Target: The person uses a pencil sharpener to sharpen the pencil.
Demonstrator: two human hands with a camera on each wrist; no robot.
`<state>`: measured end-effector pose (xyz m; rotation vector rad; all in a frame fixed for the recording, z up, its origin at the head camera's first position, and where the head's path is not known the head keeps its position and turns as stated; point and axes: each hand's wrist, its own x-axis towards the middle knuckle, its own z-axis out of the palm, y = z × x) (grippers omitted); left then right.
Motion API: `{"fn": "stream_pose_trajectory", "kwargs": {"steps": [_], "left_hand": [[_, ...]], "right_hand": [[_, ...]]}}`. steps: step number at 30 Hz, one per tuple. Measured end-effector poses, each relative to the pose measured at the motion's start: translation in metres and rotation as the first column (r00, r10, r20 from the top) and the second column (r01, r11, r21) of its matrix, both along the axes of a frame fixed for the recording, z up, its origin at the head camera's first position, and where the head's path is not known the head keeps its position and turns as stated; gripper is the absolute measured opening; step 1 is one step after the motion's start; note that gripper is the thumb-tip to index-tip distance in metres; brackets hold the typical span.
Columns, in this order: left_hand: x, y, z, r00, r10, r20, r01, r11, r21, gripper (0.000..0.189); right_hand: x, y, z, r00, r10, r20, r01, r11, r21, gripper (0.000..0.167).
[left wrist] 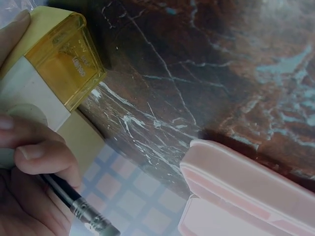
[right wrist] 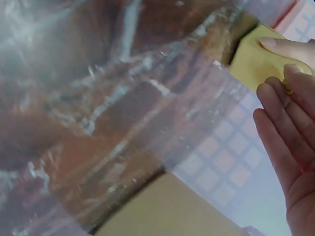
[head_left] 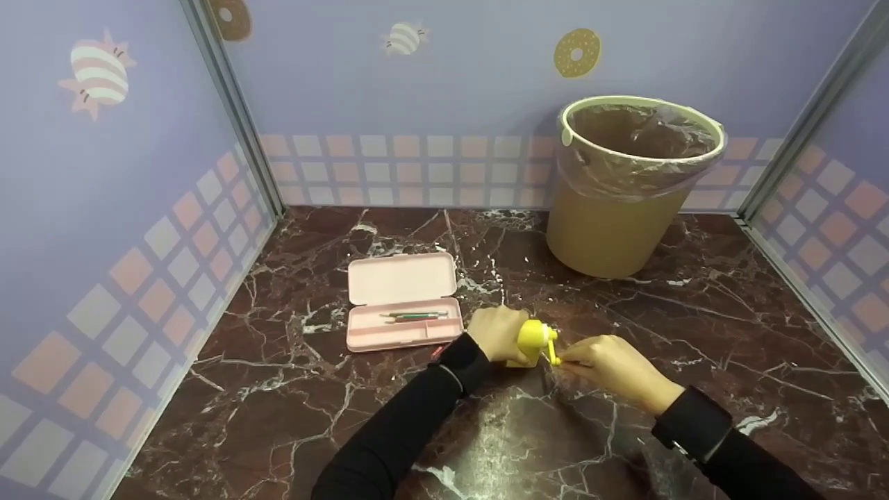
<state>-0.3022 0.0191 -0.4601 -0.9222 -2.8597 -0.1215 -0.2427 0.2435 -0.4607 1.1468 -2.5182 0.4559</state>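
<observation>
A yellow crank pencil sharpener (head_left: 533,336) is at the middle of the marble-patterned table. My left hand (head_left: 494,332) grips its body from the left. In the left wrist view, the sharpener's see-through yellow drawer (left wrist: 69,64) shows, and a dark pencil (left wrist: 61,191) with a silver ferrule sticks out below my fingers. My right hand (head_left: 618,364) pinches the small yellow crank handle (head_left: 554,354) on the sharpener's right side. To the left lies an open pink pencil case (head_left: 403,279) with a few pencils (head_left: 417,317) in it.
Behind and to the right stands a tall bin (head_left: 611,232) lined with a clear plastic bag (head_left: 625,173). Small white bits (head_left: 494,271) are scattered beyond the left hand. A small red item (head_left: 437,352) lies by the left cuff. Patterned panels (head_left: 444,90) enclose the table.
</observation>
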Motion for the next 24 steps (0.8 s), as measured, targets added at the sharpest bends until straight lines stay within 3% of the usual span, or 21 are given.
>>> {"fn": "stream_pose_trajectory", "kwargs": {"steps": [8,14,24], "left_hand": [[-0.001,0.0,0.0,1.0,-0.001,0.008,0.002,1.0,-0.008,0.053],[-0.003,0.0,-0.001,1.0,-0.003,-0.002,0.003,1.0,-0.011,0.053],[-0.004,0.0,-0.002,1.0,-0.019,-0.004,0.018,1.0,-0.013,0.051]], "right_hand": [[0.001,0.0,0.019,1.0,-0.005,-0.028,0.006,0.999,0.041,0.014],[-0.01,0.0,0.035,0.998,-0.045,-0.051,0.047,0.998,0.034,0.014],[-0.025,0.001,0.04,0.995,-0.089,-0.044,0.092,0.994,0.056,0.017]]}}
